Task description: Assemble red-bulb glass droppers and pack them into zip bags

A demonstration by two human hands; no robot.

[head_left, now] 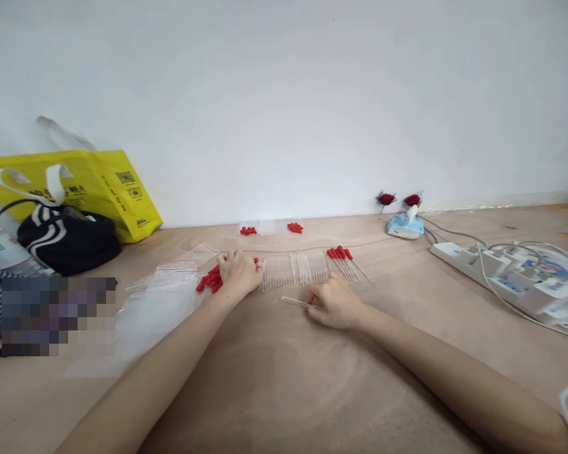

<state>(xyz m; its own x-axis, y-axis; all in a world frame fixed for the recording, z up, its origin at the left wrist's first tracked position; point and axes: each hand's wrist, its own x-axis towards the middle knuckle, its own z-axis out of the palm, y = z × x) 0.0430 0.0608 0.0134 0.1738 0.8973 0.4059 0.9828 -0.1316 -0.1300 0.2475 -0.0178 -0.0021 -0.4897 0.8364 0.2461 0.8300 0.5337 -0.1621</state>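
Observation:
My left hand [239, 268] is curled over a pile of small red capsule-shaped pieces [214, 277]. One red piece [256, 260] shows at its thumb side and seems pinched there, though the fingers partly hide it. Lower and to the right, my right hand [334, 304] pinches a thin clear stick [293, 301], which points left just above the table. Between the hands lies a row of similar clear sticks [293, 270], side by side. Several sticks with red ends [341, 253] lie to the right of that row.
Clear zip bags [170, 296] lie left of the red pile. Two small red groups rest on a clear bag [271, 227] by the wall. A yellow bag [137, 195] and black pouch [71, 239] stand left. Tissues [406, 227] and a corded power strip [478, 271] are right.

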